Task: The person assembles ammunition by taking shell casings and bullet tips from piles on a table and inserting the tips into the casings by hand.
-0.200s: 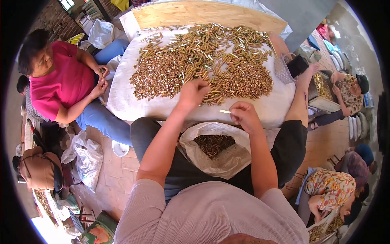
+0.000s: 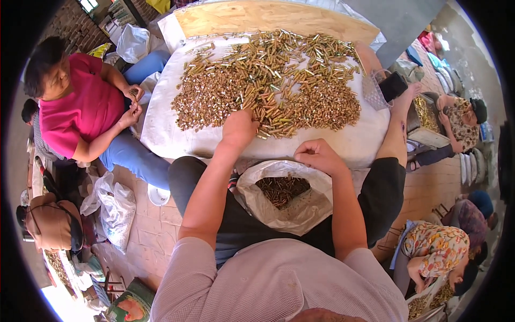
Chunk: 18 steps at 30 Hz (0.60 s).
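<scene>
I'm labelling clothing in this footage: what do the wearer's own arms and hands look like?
The left hand and right hand are gloveless. Short, pale pinkish-grey sleeves with a fine texture leave the forearms bare; no watch or bracelet shows.

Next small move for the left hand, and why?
I'd have the left hand pinch one long brass-coloured piece and lift it toward the right hand. The left fingers are at the long pieces along the pile's near edge, while the right hand hovers by the far rim of the white sack. Whether either hand already holds something isn't clear.
</scene>
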Each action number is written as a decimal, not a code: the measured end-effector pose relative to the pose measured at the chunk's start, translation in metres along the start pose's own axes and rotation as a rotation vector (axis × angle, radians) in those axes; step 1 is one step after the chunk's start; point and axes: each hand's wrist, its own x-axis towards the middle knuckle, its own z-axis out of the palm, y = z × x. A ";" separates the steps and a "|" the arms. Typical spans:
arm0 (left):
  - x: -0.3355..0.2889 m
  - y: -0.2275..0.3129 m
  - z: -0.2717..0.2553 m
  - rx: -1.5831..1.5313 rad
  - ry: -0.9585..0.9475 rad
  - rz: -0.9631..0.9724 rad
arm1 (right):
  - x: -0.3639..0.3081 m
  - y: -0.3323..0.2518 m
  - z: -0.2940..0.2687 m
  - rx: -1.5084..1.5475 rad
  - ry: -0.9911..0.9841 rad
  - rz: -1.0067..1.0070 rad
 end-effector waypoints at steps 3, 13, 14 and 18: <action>-0.004 0.000 0.013 0.083 -0.021 -0.048 | 0.013 0.009 -0.001 -0.239 0.226 -0.144; 0.000 0.000 0.019 -0.073 0.075 0.010 | 0.037 0.030 -0.018 -0.872 0.781 -0.405; 0.000 0.001 0.016 -0.074 0.075 0.010 | 0.038 0.027 -0.018 -0.872 0.781 -0.404; 0.003 -0.002 0.018 -0.333 0.075 0.025 | 0.048 0.025 -0.026 -0.950 0.876 -0.228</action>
